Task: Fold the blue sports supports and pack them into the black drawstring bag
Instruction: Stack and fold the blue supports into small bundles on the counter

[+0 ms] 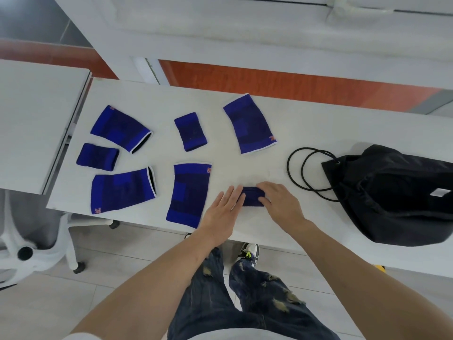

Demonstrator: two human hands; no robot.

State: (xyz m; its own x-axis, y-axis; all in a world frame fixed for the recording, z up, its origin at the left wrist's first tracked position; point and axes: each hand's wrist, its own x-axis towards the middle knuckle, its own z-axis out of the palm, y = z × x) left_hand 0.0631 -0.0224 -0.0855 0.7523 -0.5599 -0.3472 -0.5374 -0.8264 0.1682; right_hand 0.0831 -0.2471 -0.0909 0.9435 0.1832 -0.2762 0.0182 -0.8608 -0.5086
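A small blue knitted wrist support (252, 196) is pressed flat between the left hand (224, 208), fingers straight, and right hand (280, 204), fingers curled over it, so the fold probably holds before the black fabric drawstring bag (397, 195) gets loaded.

The blue supports (188, 193) are ribbed knitted cloth (white trim on the bigger ones), the black bag (397, 192) is soft matt fabric with smooth cord (309, 171), and the table (294, 119) is smooth matt white.
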